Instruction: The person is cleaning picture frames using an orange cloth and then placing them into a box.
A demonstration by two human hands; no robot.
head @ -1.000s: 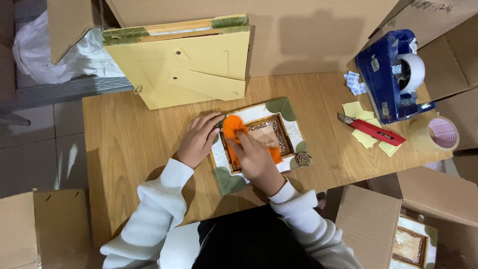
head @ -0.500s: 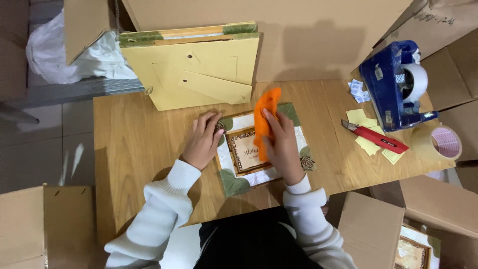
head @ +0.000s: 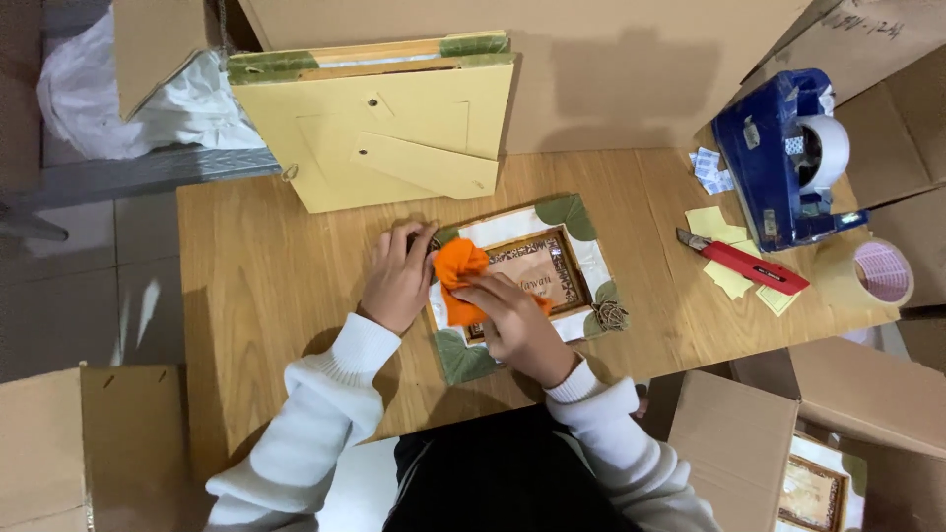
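Observation:
A picture frame with a white border, green leaf corners and a brown inner edge lies flat on the wooden table. My left hand rests on the frame's left edge and holds it down. My right hand presses a bunched orange cloth onto the frame's left part. Both sleeves are white.
A stack of yellow-backed frames leans against a big cardboard box at the back. On the right are a blue tape dispenser, a red utility knife, yellow paper scraps and a tape roll. Open cardboard boxes surround the table.
My right hand lifted the orange cloth up off the frame, then brought it back down onto the frame's left side. The left hand stayed on the frame's edge.

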